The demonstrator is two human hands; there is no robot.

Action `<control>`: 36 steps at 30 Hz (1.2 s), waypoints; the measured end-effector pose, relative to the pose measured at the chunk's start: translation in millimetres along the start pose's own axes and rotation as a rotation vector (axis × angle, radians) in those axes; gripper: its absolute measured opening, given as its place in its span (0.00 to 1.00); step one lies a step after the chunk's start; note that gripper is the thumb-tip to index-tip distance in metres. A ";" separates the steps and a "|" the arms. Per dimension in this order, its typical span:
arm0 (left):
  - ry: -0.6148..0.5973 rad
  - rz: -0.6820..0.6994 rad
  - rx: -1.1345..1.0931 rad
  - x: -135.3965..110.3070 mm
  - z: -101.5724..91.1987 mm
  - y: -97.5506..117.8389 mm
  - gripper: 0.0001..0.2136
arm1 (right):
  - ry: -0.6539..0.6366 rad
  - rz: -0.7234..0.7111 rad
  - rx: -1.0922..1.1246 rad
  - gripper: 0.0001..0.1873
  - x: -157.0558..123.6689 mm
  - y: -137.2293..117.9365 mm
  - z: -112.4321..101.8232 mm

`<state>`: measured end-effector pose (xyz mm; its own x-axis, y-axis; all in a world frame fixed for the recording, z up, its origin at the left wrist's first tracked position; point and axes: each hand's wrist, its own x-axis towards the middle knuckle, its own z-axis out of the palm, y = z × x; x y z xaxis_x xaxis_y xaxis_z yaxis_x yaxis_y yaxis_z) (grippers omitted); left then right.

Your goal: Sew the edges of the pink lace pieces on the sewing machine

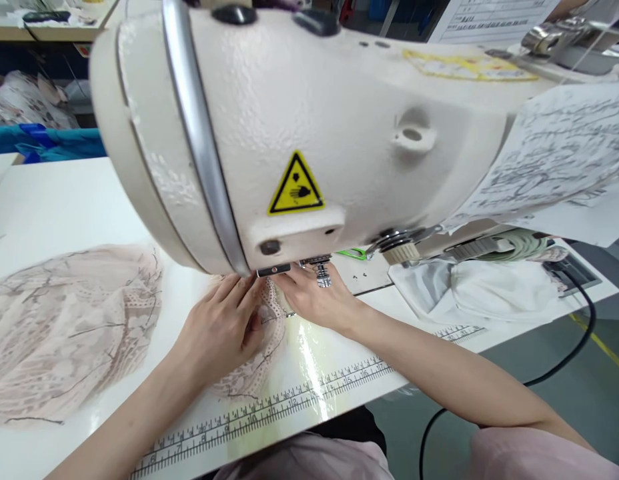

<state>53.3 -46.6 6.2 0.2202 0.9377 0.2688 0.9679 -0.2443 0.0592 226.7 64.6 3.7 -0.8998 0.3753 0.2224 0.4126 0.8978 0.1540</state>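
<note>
The white sewing table [79, 200] runs beneath both hands, and the cream sewing machine [359, 127] arches over their fingers. A heap of pale pink patterned fabric [84, 327] lies left of the left hand, apart from it. Handwritten paper [554, 153] hangs on the machine, right of and above the right hand; folded white cloth [499, 290] rests right of that hand. The printed ruler scale [274, 410] crosses the tabletop on the near side of both hands. The lace-trimmed pink piece [254, 377] lies under the left hand [217, 330], which is palm down, fingers close together and thumb bent in; I cannot tell whether it pinches the cloth. The right hand [317, 293] reaches under the machine just beside the lace, its fingertips hidden, so its grip cannot be told. The triangular warning sticker [296, 187] sits above both hands.
</note>
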 end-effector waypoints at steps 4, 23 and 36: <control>0.006 -0.004 -0.013 1.5 -1.1 -0.4 0.24 | -0.033 -0.013 0.009 0.24 1.7 0.4 -2.3; 0.073 0.404 0.133 -68.4 -53.1 24.1 0.07 | -0.143 -0.355 0.858 0.10 5.1 36.7 -16.3; -0.062 0.089 -0.116 -23.2 -55.2 20.4 0.10 | -0.236 -0.273 1.147 0.03 6.6 48.5 -21.5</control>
<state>61.2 -87.0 54.3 0.3153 0.9235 0.2185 0.9243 -0.3511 0.1498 243.8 105.7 33.3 -0.9911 0.0660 0.1159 -0.0546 0.5916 -0.8044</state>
